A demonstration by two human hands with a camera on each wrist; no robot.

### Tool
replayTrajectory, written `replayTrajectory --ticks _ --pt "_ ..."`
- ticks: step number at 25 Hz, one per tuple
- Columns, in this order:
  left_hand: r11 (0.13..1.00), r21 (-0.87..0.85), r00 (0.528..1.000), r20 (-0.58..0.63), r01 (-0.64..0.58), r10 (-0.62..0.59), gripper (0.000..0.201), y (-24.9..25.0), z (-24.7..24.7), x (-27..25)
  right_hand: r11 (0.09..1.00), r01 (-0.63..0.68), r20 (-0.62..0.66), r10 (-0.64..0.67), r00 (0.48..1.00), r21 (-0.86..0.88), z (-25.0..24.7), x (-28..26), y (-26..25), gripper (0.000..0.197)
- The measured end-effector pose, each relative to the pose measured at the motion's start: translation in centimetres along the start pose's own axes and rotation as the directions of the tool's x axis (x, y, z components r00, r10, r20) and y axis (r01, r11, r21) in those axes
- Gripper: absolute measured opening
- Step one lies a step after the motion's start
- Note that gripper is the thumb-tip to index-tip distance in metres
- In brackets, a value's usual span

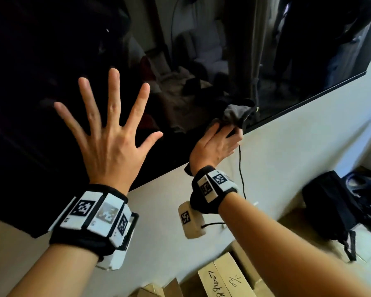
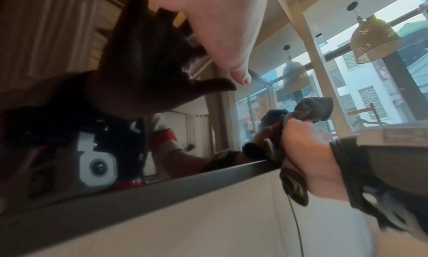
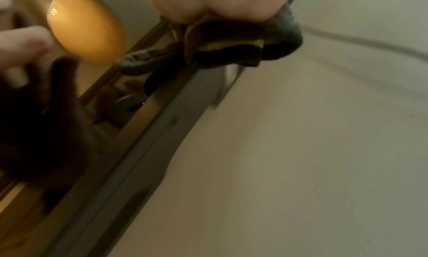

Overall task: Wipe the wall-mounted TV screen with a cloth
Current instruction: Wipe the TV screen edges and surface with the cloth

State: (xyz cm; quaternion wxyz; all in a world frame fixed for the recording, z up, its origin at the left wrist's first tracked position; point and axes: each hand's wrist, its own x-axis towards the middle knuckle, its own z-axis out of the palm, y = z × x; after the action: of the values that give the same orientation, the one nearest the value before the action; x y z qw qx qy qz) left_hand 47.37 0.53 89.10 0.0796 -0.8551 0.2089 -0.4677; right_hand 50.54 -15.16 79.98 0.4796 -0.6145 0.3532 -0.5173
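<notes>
The wall-mounted TV screen is black and glossy and reflects the room. My left hand lies flat on it with all fingers spread and straight. My right hand grips a bunched grey cloth at the screen's bottom edge. The left wrist view shows the cloth held against the dark bezel, with my right hand curled round it. In the right wrist view the cloth hangs over the bezel, showing a yellow stripe.
A thin black cable drops down the pale wall below the cloth. A black backpack sits on the floor at the right. Cardboard boxes stand below the TV.
</notes>
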Motion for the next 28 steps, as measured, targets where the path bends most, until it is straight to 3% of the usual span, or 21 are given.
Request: replayTrajectory --ticks 2,6,8,11,13,17,19,21,23,25,28 --pt "0.999 0.025 0.998 0.04 0.037 -0.038 0.086 -2.2 -0.5 -1.4 1.0 -0.027 0.014 0.027 1.0 -0.008 0.6 -2.3 -1.1 0.044" --pt "1.0 0.023 0.999 0.049 -0.011 0.009 0.087 -4.0 0.0 -2.9 0.966 -0.258 -0.16 0.251 0.955 -0.024 0.8 2.8 -1.7 0.048" --pt "0.999 0.037 0.999 0.034 0.003 -0.005 0.086 -3.8 0.2 -3.1 0.977 -0.215 -0.16 0.213 0.964 0.002 1.0 1.4 -1.8 0.048" --pt "0.998 0.066 0.999 0.025 0.021 -0.023 0.085 -3.4 0.4 -3.1 0.999 -0.054 -0.023 0.053 0.998 -0.008 1.5 -5.4 -2.0 0.047" --pt "0.997 0.071 1.0 0.021 0.019 -0.021 0.083 -3.5 0.6 -3.2 1.0 0.017 0.028 -0.017 0.999 -0.006 1.3 -6.0 -1.7 0.053" --pt "0.997 0.072 0.999 0.021 0.036 -0.038 0.083 -3.4 0.6 -3.5 0.997 -0.078 -0.159 0.08 0.984 0.016 1.5 -1.3 -1.4 0.057" --pt "0.996 0.079 0.999 0.028 0.032 -0.034 0.083 -3.4 0.6 -3.6 0.997 -0.071 -0.129 0.073 0.989 0.014 1.5 -3.4 -2.0 0.05" --pt "0.998 0.062 0.999 0.039 0.026 -0.029 0.083 -3.3 0.5 -3.4 0.999 -0.037 -0.022 0.036 0.999 -0.021 1.8 -7.3 -2.5 0.043" --pt "1.0 0.019 0.999 0.049 0.004 -0.005 0.081 -3.6 0.2 -3.5 1.0 0.002 0.028 -0.001 1.0 -0.028 1.7 -8.3 -2.5 0.046" --pt "0.999 -0.018 0.998 0.045 -0.035 0.036 0.078 -5.1 -0.2 -4.2 0.999 -0.051 -0.051 0.051 0.997 -0.008 1.6 -6.2 -2.6 0.048" --pt "1.0 -0.027 1.0 0.02 0.003 -0.002 0.075 -9.0 -1.0 -6.7 0.985 -0.171 -0.133 0.17 0.976 0.006 1.8 -5.9 -3.6 0.049"
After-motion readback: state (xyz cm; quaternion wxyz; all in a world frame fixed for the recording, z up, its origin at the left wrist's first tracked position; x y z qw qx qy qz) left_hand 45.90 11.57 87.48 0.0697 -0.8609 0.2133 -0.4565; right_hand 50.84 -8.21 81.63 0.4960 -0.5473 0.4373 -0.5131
